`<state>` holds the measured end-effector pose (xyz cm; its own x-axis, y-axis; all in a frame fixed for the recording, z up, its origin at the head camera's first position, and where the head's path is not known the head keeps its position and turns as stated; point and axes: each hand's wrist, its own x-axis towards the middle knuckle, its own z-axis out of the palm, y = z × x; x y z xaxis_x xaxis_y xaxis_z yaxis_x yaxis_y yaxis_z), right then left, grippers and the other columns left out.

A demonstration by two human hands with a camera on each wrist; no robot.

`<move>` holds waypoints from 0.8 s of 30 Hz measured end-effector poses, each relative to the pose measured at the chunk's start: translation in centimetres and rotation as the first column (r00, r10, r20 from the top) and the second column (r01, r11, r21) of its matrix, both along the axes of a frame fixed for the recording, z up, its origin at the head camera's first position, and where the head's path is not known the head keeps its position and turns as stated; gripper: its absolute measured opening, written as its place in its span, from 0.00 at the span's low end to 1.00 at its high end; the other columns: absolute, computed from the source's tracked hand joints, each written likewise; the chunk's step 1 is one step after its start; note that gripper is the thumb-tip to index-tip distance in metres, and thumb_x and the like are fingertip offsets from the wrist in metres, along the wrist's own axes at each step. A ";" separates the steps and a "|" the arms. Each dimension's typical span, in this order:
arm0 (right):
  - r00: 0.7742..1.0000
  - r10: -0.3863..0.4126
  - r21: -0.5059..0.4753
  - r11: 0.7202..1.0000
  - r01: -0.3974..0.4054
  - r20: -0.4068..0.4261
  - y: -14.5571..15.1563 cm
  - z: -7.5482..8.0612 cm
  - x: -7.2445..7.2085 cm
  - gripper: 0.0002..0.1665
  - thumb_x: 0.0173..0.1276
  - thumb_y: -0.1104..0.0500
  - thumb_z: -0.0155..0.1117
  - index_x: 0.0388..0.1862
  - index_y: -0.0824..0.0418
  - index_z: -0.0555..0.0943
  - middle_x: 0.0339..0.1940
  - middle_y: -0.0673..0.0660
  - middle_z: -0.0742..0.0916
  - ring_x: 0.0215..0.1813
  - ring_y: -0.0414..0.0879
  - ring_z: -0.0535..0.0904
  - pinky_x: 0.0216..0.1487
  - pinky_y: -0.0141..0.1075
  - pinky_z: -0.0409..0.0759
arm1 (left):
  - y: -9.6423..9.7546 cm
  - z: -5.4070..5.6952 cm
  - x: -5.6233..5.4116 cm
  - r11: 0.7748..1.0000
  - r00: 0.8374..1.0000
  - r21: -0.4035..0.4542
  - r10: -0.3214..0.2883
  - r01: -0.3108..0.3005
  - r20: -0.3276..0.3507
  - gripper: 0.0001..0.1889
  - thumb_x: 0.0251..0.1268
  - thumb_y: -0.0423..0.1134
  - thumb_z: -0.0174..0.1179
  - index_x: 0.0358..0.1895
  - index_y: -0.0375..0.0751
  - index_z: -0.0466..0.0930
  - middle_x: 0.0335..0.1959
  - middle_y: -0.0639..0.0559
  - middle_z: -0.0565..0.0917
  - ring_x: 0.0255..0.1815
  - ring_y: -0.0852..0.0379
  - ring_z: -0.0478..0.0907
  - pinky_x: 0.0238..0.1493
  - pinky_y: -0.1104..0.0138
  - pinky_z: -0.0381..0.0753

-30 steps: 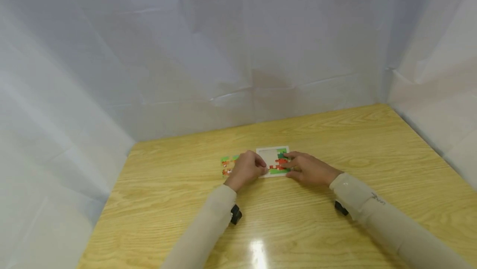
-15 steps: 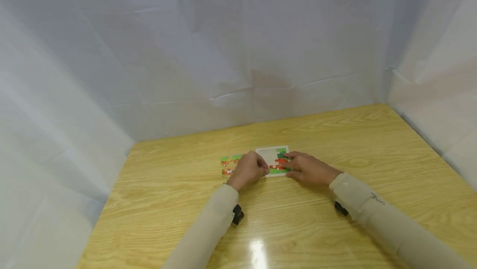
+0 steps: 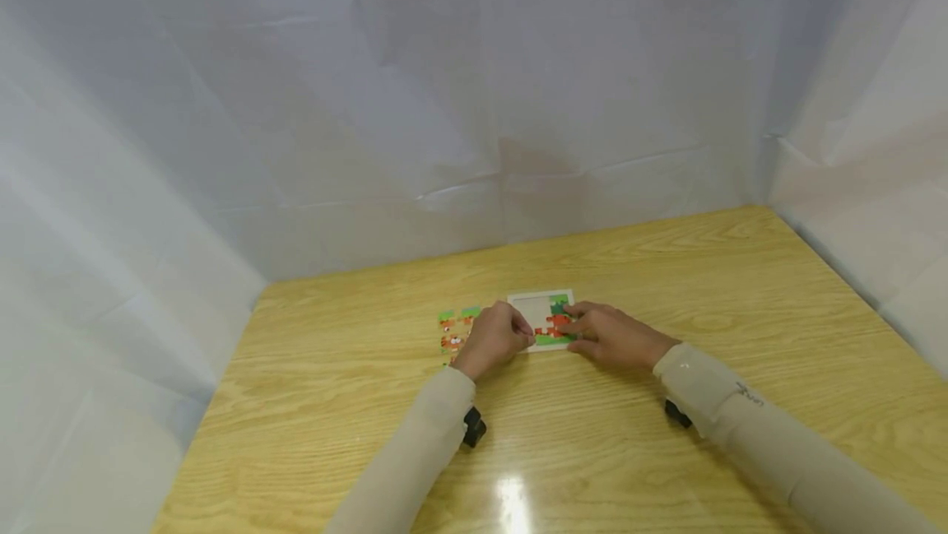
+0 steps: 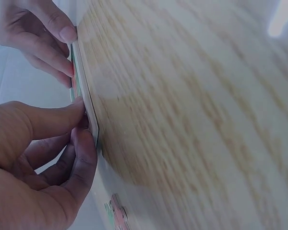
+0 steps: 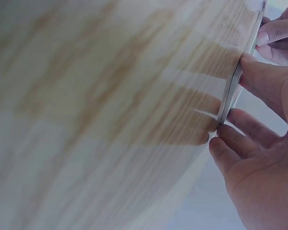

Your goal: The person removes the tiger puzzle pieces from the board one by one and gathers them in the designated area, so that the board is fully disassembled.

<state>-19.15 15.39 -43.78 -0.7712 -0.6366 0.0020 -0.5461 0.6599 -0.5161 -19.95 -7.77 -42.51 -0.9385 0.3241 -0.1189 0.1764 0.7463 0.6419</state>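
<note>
In the head view a white-rimmed jigsaw puzzle frame lies flat on the wooden table. Red and green puzzle pieces fill its right side and near edge, while its upper left shows bare backing. My left hand has thumb and fingers pinched together at the frame's near left part, on a puzzle piece mostly hidden by the fingertips. My right hand holds the frame's right side, its thumb at the near edge and fingers on the pieces and right edge. The right wrist view shows these fingers around the frame's corner.
Left of the frame lie several loose puzzle pieces with orange and green print, partly covered by my left hand. One loose piece shows in the left wrist view. White sheeting hangs behind the table and at both sides.
My left hand has shifted slightly right along the frame's near edge, then stayed nearly still. More of the loose pieces shows beside it. My right hand has kept its place.
</note>
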 end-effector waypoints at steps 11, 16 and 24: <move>1.000 0.003 0.012 1.000 -0.003 -0.003 -0.2 0.2 -0.1 0.23 0.74 0.58 0.66 0.64 0.67 0.81 0.73 0.70 0.76 0.73 0.65 0.72 0.70 0.58 0.74 | -0.1 0.1 0.1 1.000 1.000 0.017 0.001 -0.001 0.005 0.04 0.66 0.32 0.68 0.35 0.37 0.90 0.32 0.47 0.90 0.28 0.61 0.80 0.33 0.68 0.81; 1.000 0.000 0.009 1.000 0.000 0.002 -0.2 0.2 -0.2 0.22 0.74 0.58 0.66 0.63 0.67 0.81 0.73 0.70 0.76 0.73 0.65 0.73 0.70 0.58 0.74 | -0.2 0.3 0.2 0.999 0.999 0.030 0.012 -0.013 0.039 0.04 0.67 0.34 0.69 0.36 0.38 0.90 0.33 0.48 0.89 0.31 0.59 0.80 0.36 0.66 0.81; 1.000 0.007 0.010 1.000 -0.007 -0.007 -0.1 0.0 -0.2 0.23 0.74 0.58 0.66 0.64 0.67 0.81 0.73 0.70 0.76 0.74 0.65 0.72 0.70 0.59 0.73 | -0.7 0.2 0.0 0.991 0.992 0.126 0.032 -0.047 0.120 0.05 0.68 0.36 0.68 0.36 0.38 0.90 0.34 0.48 0.88 0.31 0.59 0.78 0.32 0.68 0.77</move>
